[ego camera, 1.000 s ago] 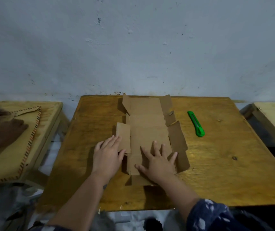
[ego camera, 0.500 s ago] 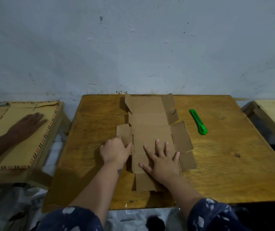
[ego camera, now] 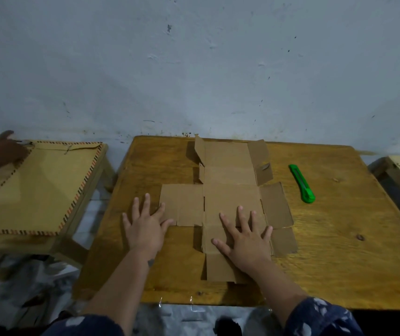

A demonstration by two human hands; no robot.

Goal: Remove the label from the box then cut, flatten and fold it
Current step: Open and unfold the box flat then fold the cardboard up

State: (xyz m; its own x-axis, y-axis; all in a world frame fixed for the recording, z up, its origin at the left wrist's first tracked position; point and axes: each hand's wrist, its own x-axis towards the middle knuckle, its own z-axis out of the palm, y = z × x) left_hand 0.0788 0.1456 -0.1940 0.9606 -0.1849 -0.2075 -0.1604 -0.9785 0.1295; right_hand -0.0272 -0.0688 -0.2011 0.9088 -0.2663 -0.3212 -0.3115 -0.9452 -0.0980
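Only the head view to go on here, so that's what we're working from. We're pressing the cut-open box (ego camera: 230, 204) flat on the wooden table (ego camera: 339, 251), and the big change from a moment ago is on the left side: the side flap (ego camera: 182, 204) that was standing half-folded next to our left hand (ego camera: 145, 229) is now lying all the way out flat. That hand was bunched up against the flap half a second back; now its fingers are spread wide and straight, with the fingertips resting on the flap's outer edge and the palm on bare table. Our right hand (ego camera: 245, 241) is doing the same job it was, fingers fanned wide and pressing down on the middle panels.

The far flaps by the wall are still sticking up a bit, so we're guessing flattening is nearly done but not quite, with folding left after that. We're not seeing any label on the cardboard.

The green cutter (ego camera: 302, 184) is lying untouched off to the right of the box, well clear of our hands. Somebody else's hand (ego camera: 0, 151) is blurring over the mat on the next table.
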